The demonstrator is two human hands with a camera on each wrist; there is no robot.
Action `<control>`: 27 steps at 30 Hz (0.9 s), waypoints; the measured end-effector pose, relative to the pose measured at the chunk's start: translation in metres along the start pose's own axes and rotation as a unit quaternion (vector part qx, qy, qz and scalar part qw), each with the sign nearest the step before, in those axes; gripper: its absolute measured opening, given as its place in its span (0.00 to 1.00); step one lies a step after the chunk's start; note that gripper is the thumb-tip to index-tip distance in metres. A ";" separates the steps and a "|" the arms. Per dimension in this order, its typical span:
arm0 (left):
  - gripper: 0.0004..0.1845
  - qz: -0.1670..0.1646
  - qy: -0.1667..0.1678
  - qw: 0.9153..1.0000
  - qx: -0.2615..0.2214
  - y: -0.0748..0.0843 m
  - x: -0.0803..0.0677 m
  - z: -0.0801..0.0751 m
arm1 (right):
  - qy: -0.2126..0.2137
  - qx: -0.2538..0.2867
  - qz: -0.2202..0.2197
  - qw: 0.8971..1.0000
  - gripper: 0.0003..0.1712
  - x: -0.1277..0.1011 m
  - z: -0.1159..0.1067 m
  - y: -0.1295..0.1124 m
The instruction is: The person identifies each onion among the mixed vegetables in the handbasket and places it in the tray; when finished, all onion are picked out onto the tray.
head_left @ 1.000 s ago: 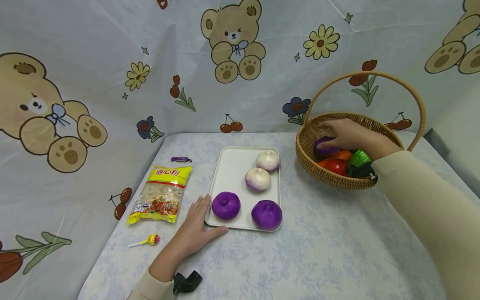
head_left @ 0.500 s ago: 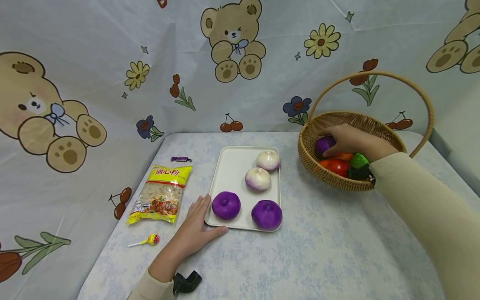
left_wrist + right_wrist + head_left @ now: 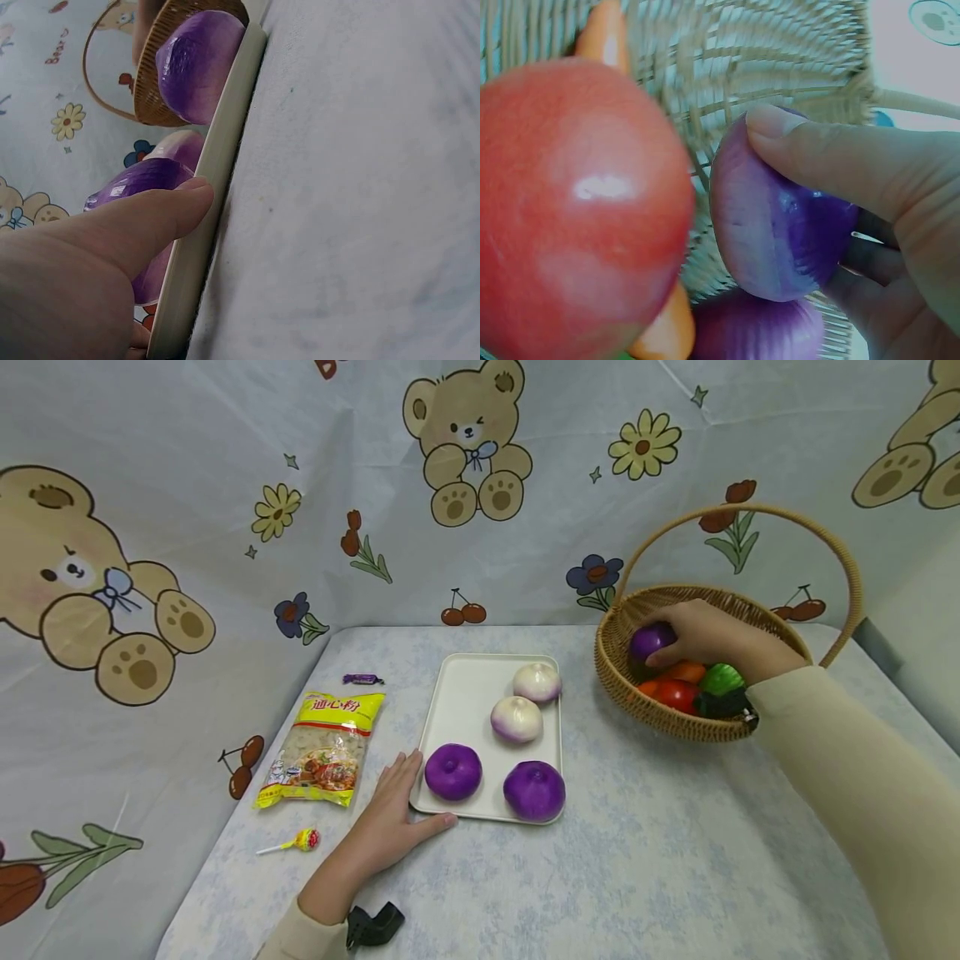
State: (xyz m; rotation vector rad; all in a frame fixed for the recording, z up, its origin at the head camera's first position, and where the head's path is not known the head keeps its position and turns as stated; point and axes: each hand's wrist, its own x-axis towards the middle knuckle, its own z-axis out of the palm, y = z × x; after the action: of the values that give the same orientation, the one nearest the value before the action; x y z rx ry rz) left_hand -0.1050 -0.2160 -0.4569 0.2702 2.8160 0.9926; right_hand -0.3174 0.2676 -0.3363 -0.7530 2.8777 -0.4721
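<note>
My right hand [image 3: 705, 635] is inside the wicker basket [image 3: 622, 681] and grips a purple onion [image 3: 649, 641], thumb and fingers curled round the onion [image 3: 780, 232]. Under it lie a red tomato [image 3: 675, 693], something orange and a green vegetable [image 3: 722, 678]; the right wrist view also shows another purple onion [image 3: 765, 330] below. My left hand [image 3: 393, 814] lies flat on the table against the white tray's [image 3: 461, 702] near-left corner, thumb along the rim [image 3: 202, 247]. On the tray sit two purple onions [image 3: 453, 771] [image 3: 534, 790] and two white-purple ones [image 3: 516, 719] [image 3: 537, 682].
A yellow pasta bag [image 3: 324, 748] lies left of the tray, with a lollipop [image 3: 296, 842] in front of it and a small purple candy [image 3: 362, 678] behind. The basket's tall handle [image 3: 742, 512] arches over my right hand. A bear-print cloth forms the backdrop.
My right hand has closed round the purple onion in the basket and raised it slightly. The basket shifted a little. My left hand has stayed in place.
</note>
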 end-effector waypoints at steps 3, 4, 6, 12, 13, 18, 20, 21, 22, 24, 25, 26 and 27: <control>0.66 0.002 -0.001 1.000 0.002 0.000 0.000 0.001 | 0.006 0.006 0.004 1.000 0.34 -0.003 -0.005 -0.004; 0.66 0.003 -0.001 1.000 0.002 0.000 0.000 0.001 | 0.006 0.008 0.006 1.000 0.34 -0.004 -0.007 -0.006; 0.66 0.000 -0.005 1.000 0.002 0.000 0.000 0.001 | 0.005 0.013 0.008 1.000 0.35 -0.007 -0.011 -0.011; 0.66 -0.004 -0.003 1.000 0.003 0.001 0.000 0.001 | 0.012 0.022 -0.008 1.000 0.40 -0.015 -0.029 -0.036; 0.66 -0.004 -0.002 1.000 0.004 0.001 0.000 0.000 | 0.016 0.022 -0.011 1.000 0.40 -0.016 -0.032 -0.042; 0.66 -0.004 -0.004 1.000 0.008 0.000 0.001 0.000 | 0.035 0.025 -0.018 0.999 0.40 -0.019 -0.036 -0.069; 0.66 -0.006 -0.006 1.000 0.009 0.000 0.000 0.000 | 0.042 0.027 -0.029 0.998 0.41 -0.018 -0.034 -0.079; 0.66 -0.007 -0.006 1.000 0.009 0.001 0.000 0.000 | 0.047 0.029 -0.039 0.998 0.40 -0.017 -0.032 -0.084; 0.66 -0.005 -0.005 1.000 0.008 0.001 0.000 0.000 | 0.050 0.031 -0.052 0.997 0.40 -0.015 -0.030 -0.089; 0.66 -0.006 -0.004 1.000 0.007 0.001 0.000 0.000 | 0.056 0.038 -0.077 0.995 0.38 -0.011 -0.024 -0.099; 0.66 -0.005 -0.004 1.000 0.007 0.001 0.000 0.000 | 0.058 0.040 -0.090 0.993 0.38 -0.008 -0.021 -0.104; 0.66 -0.003 -0.003 1.000 0.006 0.000 0.000 0.000 | 0.059 0.044 -0.103 0.992 0.37 -0.006 -0.017 -0.109; 0.66 -0.002 -0.003 1.000 0.006 0.000 0.000 0.000 | 0.058 0.046 -0.114 0.991 0.37 -0.003 -0.014 -0.115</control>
State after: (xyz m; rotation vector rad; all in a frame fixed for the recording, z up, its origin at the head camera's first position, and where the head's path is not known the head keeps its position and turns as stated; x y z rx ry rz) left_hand -0.1053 -0.2160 -0.4568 0.2693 2.8175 0.9722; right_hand -0.2654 0.1777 -0.2854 -1.0793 2.8630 -0.6937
